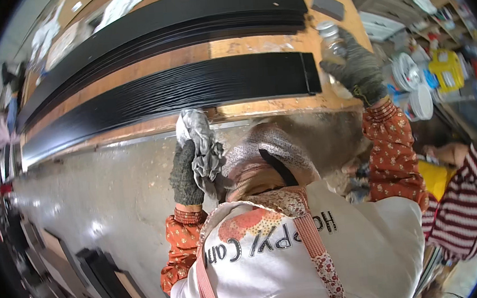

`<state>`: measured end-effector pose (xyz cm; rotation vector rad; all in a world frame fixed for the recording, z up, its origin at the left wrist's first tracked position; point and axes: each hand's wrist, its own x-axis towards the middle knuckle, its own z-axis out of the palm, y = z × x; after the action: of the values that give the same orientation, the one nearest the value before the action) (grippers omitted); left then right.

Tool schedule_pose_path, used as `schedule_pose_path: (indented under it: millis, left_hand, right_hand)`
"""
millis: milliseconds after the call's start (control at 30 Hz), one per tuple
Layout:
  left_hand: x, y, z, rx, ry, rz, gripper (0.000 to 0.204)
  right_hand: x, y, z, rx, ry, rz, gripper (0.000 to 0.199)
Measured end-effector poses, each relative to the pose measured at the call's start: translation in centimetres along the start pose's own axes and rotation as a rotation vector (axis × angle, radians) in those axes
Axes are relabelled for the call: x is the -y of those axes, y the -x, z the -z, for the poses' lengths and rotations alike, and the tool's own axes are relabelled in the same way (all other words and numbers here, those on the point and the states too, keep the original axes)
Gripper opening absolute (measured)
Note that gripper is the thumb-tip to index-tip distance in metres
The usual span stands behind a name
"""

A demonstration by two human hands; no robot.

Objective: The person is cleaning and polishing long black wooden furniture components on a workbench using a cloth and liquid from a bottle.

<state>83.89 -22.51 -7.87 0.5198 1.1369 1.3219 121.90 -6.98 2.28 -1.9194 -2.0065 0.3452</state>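
In the head view, the gloved left hand [185, 173] was closed around a crumpled grey cloth [201, 144] in front of the workbench [235, 47], by its near edge. The gloved right hand [359, 73] had its fingers wrapped around a clear jar [331, 43] with a pale lid, over the right end of the bench. The black board [188, 90] lay along the bench, apart from the right hand, with a stack of black boards [182, 29] beyond it.

The cloth looked soft and light, easy to bunch in a fist. The jar seemed stiff, smooth and possibly slippery or fragile, best held around its body. The long board looked stiff and sleek, likely awkward from one end and better taken by both edges.

The glove covered part of the jar, its contents were hard to make out, and whether the cloth touched the bench edge could not be told
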Motion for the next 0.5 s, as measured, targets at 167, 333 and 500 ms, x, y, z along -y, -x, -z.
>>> schedule_pose_path:
  millis: [167,333,500]
  left_hand:
    - [-0.2,-0.2,-0.3,-0.055,-0.031,-0.065,0.047]
    - [-2.4,-0.5,-1.0,-0.041,-0.372,-0.289,0.060]
    - [-8.0,-4.3,-5.6,0.259,-1.170,-0.740,0.093]
  right_hand:
    - [0.0,3.2,0.5,0.090,0.480,0.247,0.072]
    - [-0.7,1.3,-0.4,0.200,0.605,0.326,0.070]
    - [-0.2,-0.4,-0.5,0.301,0.599,0.309,0.066]
